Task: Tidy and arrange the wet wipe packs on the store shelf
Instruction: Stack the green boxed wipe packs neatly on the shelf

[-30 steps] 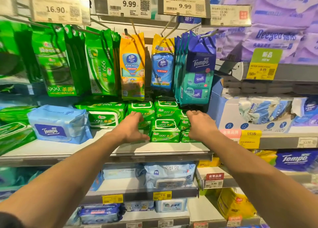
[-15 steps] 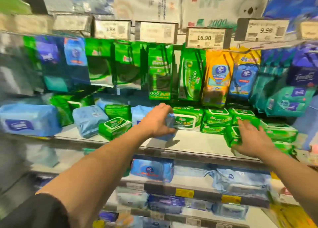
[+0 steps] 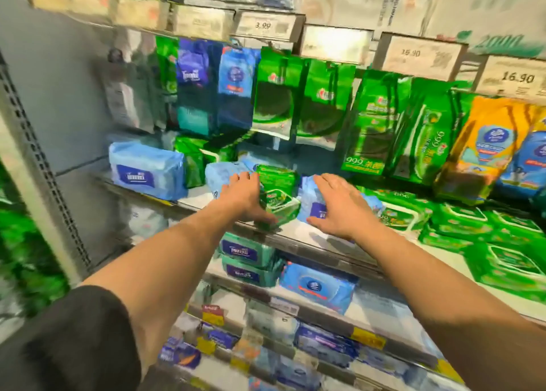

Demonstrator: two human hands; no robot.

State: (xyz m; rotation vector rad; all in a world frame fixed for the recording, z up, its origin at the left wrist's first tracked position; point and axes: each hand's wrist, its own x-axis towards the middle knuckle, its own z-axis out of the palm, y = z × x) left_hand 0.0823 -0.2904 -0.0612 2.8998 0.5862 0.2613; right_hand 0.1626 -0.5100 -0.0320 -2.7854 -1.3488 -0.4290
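The small green wipe pack (image 3: 279,206) sits right at the front lip of the shelf (image 3: 298,235), squeezed between two light blue packs, one on its left (image 3: 220,175) and one on its right (image 3: 313,206). The left hand (image 3: 243,197) rests against the green pack's left side, thumb low by the edge; too blurry to say if it's actually gripping. The right hand (image 3: 339,207) lies flat, fingers spread, on the right blue pack. Bare shelf shows further left, before a big blue pack (image 3: 146,170). Hanging green bags (image 3: 319,101) crowd overhead, and more green packs (image 3: 461,223) sit to the right.

left hand (image 3: 245,197): reaching forward, thumb curled | right hand (image 3: 339,204): forward, flat, fingers spread
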